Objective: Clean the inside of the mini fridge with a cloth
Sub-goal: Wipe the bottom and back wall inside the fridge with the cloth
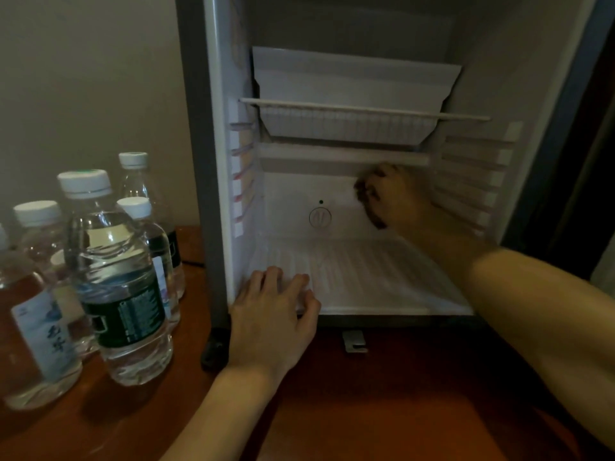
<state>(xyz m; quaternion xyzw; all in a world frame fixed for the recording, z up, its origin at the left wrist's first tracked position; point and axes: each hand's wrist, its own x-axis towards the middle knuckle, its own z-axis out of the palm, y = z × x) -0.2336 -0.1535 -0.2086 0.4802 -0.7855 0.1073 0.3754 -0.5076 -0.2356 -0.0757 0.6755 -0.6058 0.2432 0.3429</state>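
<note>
The mini fridge [213, 161] stands open in front of me, its white inside bare of items. My right hand [399, 197] reaches deep inside and grips a dark brown cloth [367, 202], pressed against the back wall to the right of a round knob [320, 217]. My left hand [273, 311] rests with fingers spread on the front left edge of the ribbed fridge floor [366, 277]. A wire shelf [362, 109] spans the upper part, with a white cooling compartment [349, 91] behind it.
Several plastic water bottles [116, 277] stand on the wooden surface [366, 394] left of the fridge. A small metal bracket [354, 341] lies below the fridge's front edge. Slotted shelf rails [472, 174] line both side walls. A plain wall sits behind the bottles.
</note>
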